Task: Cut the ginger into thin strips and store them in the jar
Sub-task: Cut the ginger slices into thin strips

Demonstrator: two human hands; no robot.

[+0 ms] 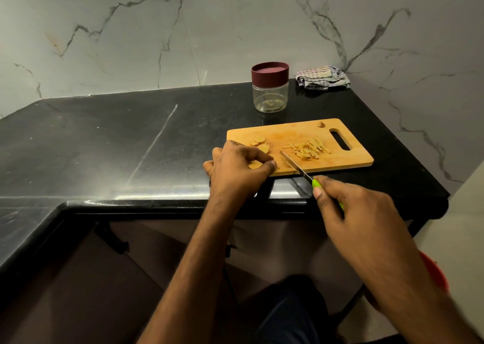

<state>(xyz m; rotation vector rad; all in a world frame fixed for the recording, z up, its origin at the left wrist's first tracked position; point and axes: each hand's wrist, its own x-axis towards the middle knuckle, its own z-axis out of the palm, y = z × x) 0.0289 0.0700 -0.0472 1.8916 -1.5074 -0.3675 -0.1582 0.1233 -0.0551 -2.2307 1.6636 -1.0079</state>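
Observation:
A wooden cutting board [348, 160] lies on the black counter. Round ginger slices [259, 142] sit at its left end, and a heap of thin ginger strips [309, 148] lies mid-board. My left hand [235, 168] is at the board's left end, thumb and fingers pinching a ginger slice [254, 164]. My right hand [353, 207] grips a green-handled knife [294, 165], its blade lying on the board between the slices and the strips. Behind the board stands a clear jar [270, 96] with a maroon lid on top.
A folded checked cloth [323, 77] lies at the back right corner against the marble wall. A small ginger scrap [321, 124] sits near the board's handle slot. The counter edge runs just below the board. A red object [434, 273] sits on the floor at right.

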